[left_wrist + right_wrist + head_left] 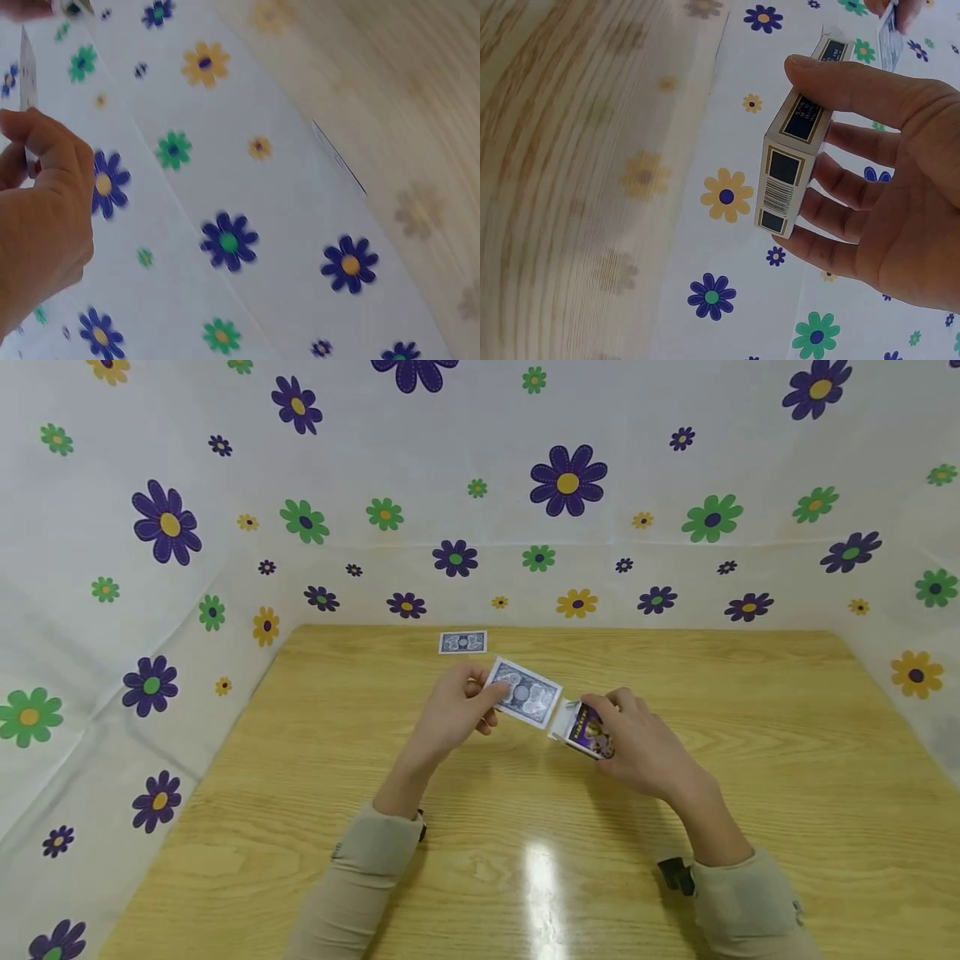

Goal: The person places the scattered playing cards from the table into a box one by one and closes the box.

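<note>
My left hand (457, 706) pinches a blue-and-white patterned playing card (525, 693) between thumb and fingers, above the table; whether it is one card or several I cannot tell. Just to the right, my right hand (645, 743) grips a small card box (592, 732) with a purple and black front. The box's flap end faces the card, with a narrow gap between. In the right wrist view the thumb lies along one side of the box (780, 191), fingers behind it, and a barcode shows on its end. The left wrist view shows the card (28, 71) nearly edge-on.
Another patterned card (462, 642) lies flat near the back edge of the wooden table (315, 827), beyond the left hand. A white cloth (450, 468) with purple, green and yellow flowers hangs behind and along the sides.
</note>
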